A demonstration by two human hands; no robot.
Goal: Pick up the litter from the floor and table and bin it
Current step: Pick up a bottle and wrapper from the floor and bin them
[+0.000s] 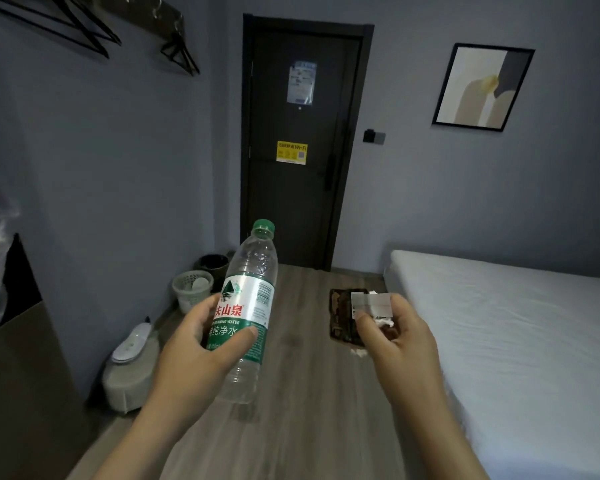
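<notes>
Mid-frame, left hand grips a clear green-capped bottle, right hand pinches white paper scraps; next, probably the white mesh bin.

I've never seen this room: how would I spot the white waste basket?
Start at the dark door and drop to the floor left of it. Two bins stand there against the wall; the white basket is the nearer one, with openwork sides, while the dark bin behind it is solid.
</notes>
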